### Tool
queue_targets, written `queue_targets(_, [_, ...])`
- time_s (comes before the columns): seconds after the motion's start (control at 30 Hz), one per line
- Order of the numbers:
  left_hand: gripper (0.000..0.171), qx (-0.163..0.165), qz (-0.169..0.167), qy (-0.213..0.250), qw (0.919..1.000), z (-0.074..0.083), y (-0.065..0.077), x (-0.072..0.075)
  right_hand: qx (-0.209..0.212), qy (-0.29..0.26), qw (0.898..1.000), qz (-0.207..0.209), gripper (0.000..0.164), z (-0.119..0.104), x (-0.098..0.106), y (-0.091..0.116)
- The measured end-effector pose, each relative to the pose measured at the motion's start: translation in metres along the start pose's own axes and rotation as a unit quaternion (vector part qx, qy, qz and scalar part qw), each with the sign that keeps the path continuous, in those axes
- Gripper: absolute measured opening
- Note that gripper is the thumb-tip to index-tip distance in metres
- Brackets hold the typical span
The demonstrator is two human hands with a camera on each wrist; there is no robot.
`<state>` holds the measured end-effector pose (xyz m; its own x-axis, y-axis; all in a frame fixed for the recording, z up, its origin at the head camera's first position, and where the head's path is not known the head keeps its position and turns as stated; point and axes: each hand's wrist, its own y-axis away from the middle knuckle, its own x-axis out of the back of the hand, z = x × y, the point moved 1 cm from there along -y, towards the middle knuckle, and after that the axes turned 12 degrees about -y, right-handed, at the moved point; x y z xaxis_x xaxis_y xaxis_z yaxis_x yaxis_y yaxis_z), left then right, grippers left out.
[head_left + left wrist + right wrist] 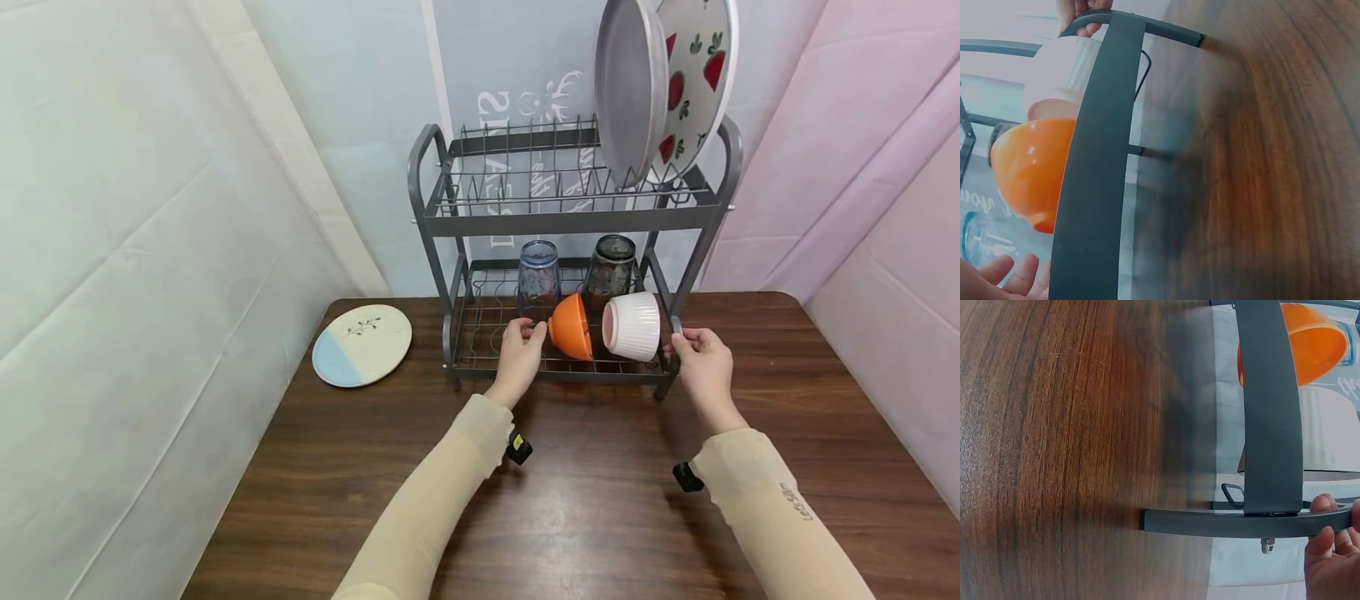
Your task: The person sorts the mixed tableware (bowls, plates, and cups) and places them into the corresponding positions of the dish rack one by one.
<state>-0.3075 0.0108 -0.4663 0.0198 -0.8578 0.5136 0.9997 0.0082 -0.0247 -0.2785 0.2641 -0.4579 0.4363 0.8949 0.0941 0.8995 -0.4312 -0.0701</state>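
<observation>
A dark grey two-tier dish rack [570, 223] stands on the table. On its lower tier an orange bowl [572, 327] and a ribbed white bowl [636, 326] lie on their sides. My left hand [519, 357] is at the front of the lower tier, beside the orange bowl's foot. In the left wrist view, its loosely bent fingers [1022, 275] are apart from the bowl, with nothing in them. My right hand [703, 367] grips the rack's right side bar, thumb and fingers around the bar [1329, 520] in the right wrist view.
Behind the bowls stand a blue glass [538, 275] and a dark grey glass [611, 267]. A grey plate [630, 92] and a strawberry-patterned plate [701, 79] stand upright on the top tier. Left of the rack, a white and blue plate [367, 346] lies on the wooden table [570, 500].
</observation>
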Motion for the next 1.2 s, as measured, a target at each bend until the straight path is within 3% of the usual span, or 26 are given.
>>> queue_targets(0.2, [0.043, 0.005, 0.015, 0.034, 0.9993, -0.007, 0.014, 0.009, -0.002, 0.014, 1.0, -0.002, 0.02, -0.001, 0.0, 0.001])
queue_targets(0.4, [0.031, -0.024, 0.052, 0.045, 0.9973, -0.018, 0.032, 0.021, 0.002, 0.041, 0.999, -0.002, 0.028, 0.0, -0.001, 0.001])
queue_targets(0.57, [0.023, -0.046, 0.096, 0.081, 0.991, -0.034, 0.048, 0.039, 0.011, 0.07, 0.998, 0.003, 0.029, 0.002, -0.002, 0.001])
queue_targets(0.8, [0.02, -0.068, 0.099, 0.159, 0.9799, -0.056, 0.077, 0.069, 0.019, 0.076, 0.997, 0.009, 0.027, 0.001, -0.001, 0.002])
queue_targets(1.0, [0.02, -0.043, 0.128, 0.163, 0.9774, -0.069, 0.09, 0.094, 0.015, 0.093, 0.996, 0.004, 0.029, 0.001, 0.0, 0.005])
queue_targets(1.2, [0.023, 0.015, 0.187, 0.169, 0.9675, -0.124, 0.076, 0.114, 0.018, 0.088, 0.996, -0.004, 0.03, 0.004, 0.002, 0.008])
